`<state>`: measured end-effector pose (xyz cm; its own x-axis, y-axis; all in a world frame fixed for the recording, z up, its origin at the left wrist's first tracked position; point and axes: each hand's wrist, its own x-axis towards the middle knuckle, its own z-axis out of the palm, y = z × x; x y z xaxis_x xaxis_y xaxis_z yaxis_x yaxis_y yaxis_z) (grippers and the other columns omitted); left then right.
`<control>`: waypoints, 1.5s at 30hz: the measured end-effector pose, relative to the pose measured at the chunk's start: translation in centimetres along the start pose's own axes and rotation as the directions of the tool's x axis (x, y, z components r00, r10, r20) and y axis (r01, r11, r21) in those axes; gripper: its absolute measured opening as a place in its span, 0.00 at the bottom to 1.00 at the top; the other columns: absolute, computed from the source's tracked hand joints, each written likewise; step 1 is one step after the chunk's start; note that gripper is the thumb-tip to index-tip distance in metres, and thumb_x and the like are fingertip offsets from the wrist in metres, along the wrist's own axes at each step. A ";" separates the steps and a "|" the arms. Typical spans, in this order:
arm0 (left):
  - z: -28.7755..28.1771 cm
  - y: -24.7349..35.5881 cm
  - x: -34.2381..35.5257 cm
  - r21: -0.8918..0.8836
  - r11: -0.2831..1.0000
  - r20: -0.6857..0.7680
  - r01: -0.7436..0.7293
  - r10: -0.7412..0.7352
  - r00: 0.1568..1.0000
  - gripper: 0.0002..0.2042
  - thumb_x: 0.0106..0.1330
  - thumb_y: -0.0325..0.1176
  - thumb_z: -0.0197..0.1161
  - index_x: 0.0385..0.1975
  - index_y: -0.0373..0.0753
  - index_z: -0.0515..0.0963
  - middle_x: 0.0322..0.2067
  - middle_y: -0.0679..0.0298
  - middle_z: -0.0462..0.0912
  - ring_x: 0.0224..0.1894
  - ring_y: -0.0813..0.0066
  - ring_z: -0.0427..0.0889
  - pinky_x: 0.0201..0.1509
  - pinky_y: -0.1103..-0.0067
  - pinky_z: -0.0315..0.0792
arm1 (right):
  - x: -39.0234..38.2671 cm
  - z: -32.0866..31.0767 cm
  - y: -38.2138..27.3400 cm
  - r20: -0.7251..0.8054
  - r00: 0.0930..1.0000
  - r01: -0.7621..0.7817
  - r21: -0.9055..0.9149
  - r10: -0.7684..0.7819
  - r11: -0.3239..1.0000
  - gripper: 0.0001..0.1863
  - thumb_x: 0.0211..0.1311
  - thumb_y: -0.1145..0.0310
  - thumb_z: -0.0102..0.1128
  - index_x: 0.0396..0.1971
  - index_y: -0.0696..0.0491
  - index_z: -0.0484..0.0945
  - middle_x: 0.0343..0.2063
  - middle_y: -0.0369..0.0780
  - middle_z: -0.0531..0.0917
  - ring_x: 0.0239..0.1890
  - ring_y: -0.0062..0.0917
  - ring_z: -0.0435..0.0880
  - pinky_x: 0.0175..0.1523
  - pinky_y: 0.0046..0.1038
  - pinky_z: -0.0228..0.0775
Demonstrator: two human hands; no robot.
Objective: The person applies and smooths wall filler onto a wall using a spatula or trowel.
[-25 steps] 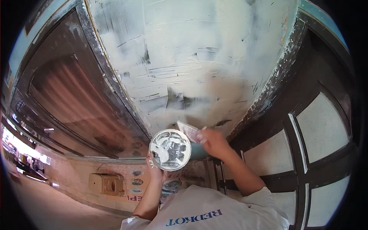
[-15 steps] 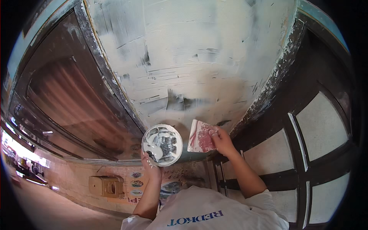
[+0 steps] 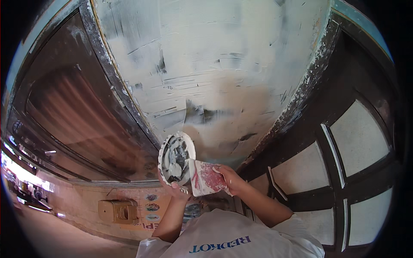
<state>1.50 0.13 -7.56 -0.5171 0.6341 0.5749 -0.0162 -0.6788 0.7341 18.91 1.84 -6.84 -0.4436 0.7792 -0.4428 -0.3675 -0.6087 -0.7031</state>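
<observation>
My left hand (image 3: 176, 190) grips a round tub (image 3: 192, 148) from below, its rim crusted white. Wet white putty (image 3: 167, 151) smears the inside, with dark patches of the tub showing through. In my right hand (image 3: 231, 179) is a red putty spreader (image 3: 210, 178), a flat plate coated with white smears. Its left edge overlaps the tub's right rim; whether it touches cannot be made out. Beyond both hands rises a wall (image 3: 206, 73) covered in uneven pale putty, with grey streaks and bare dark patches.
A dark wooden frame with a curtained glass pane (image 3: 77, 112) stands left of the wall. On the right is a dark door with pale panels (image 3: 361, 137). A brown plastic stool (image 3: 112, 210) and a printed sheet (image 3: 152, 202) lie low on the left.
The tub has tilted to face right. My right hand has brought the spreader left and down, from beside the tub to its right rim.
</observation>
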 end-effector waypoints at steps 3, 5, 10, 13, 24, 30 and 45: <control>0.0 0.8 -0.3 0.068 0.997 0.077 -0.048 0.042 0.996 0.42 0.58 0.61 0.49 0.60 0.28 0.50 0.58 0.48 0.59 0.59 0.57 0.63 0.62 0.66 0.59 | -0.6 1.5 -1.1 -0.050 0.992 0.112 -0.013 -0.112 0.994 0.15 0.63 0.65 0.50 0.45 0.58 0.71 0.39 0.38 0.78 0.40 0.21 0.79 0.46 0.25 0.73; 0.3 1.2 -0.7 0.021 1.000 0.081 -0.007 0.005 0.997 0.43 0.58 0.61 0.51 0.60 0.28 0.51 0.57 0.48 0.60 0.59 0.57 0.64 0.61 0.66 0.60 | 0.1 0.9 -0.6 -0.070 0.984 0.162 -0.021 -0.163 0.987 0.14 0.64 0.65 0.49 0.45 0.58 0.70 0.39 0.38 0.78 0.40 0.21 0.79 0.47 0.25 0.72; -0.2 1.3 -1.1 -0.048 0.996 0.097 0.076 -0.071 0.993 0.43 0.57 0.62 0.52 0.59 0.27 0.52 0.56 0.49 0.61 0.58 0.59 0.65 0.59 0.68 0.62 | 0.6 0.7 -1.6 -0.080 0.963 0.246 -0.132 -0.258 0.960 0.14 0.66 0.66 0.47 0.45 0.58 0.70 0.38 0.35 0.76 0.36 0.15 0.74 0.42 0.20 0.68; -0.5 1.2 -1.3 0.058 0.996 0.093 0.074 -0.080 0.992 0.42 0.59 0.62 0.49 0.58 0.26 0.53 0.56 0.48 0.62 0.57 0.60 0.66 0.59 0.69 0.62 | 0.8 0.3 -2.6 -0.042 0.920 0.368 -0.249 -0.389 0.896 0.11 0.67 0.67 0.46 0.41 0.57 0.71 0.34 0.32 0.76 0.33 0.14 0.72 0.38 0.19 0.66; -1.8 -2.1 -3.7 0.016 0.921 0.128 0.390 -0.388 0.913 0.28 0.66 0.47 0.43 0.58 0.31 0.57 0.55 0.52 0.65 0.57 0.64 0.66 0.61 0.72 0.58 | -0.9 2.9 -9.2 0.356 0.754 0.423 -0.906 -0.551 -0.007 0.11 0.51 0.70 0.56 0.33 0.58 0.69 0.23 0.52 0.77 0.26 0.48 0.76 0.32 0.40 0.66; -1.4 -2.4 -4.0 -0.231 0.740 0.067 0.632 -0.635 0.769 0.22 0.66 0.37 0.41 0.57 0.31 0.60 0.53 0.54 0.68 0.55 0.66 0.68 0.59 0.74 0.60 | 0.2 2.6 -8.0 0.374 0.805 0.398 -0.916 -0.460 -0.048 0.14 0.50 0.70 0.57 0.37 0.58 0.71 0.23 0.50 0.77 0.27 0.47 0.76 0.33 0.37 0.68; -1.6 -2.6 -2.5 -0.434 0.634 -0.031 0.640 -0.720 0.693 0.22 0.65 0.37 0.42 0.57 0.34 0.61 0.52 0.56 0.69 0.55 0.65 0.69 0.60 0.73 0.62 | 0.2 2.9 -6.3 0.442 0.683 0.426 -0.888 -0.582 -0.174 0.17 0.50 0.71 0.53 0.43 0.53 0.70 0.38 0.46 0.75 0.39 0.45 0.76 0.42 0.41 0.70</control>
<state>1.52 -0.30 -11.49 -0.3734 0.9168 -0.1417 -0.7126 -0.1857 0.6766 18.77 5.42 -0.89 -0.4500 0.8204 0.3527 0.6003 0.5703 -0.5607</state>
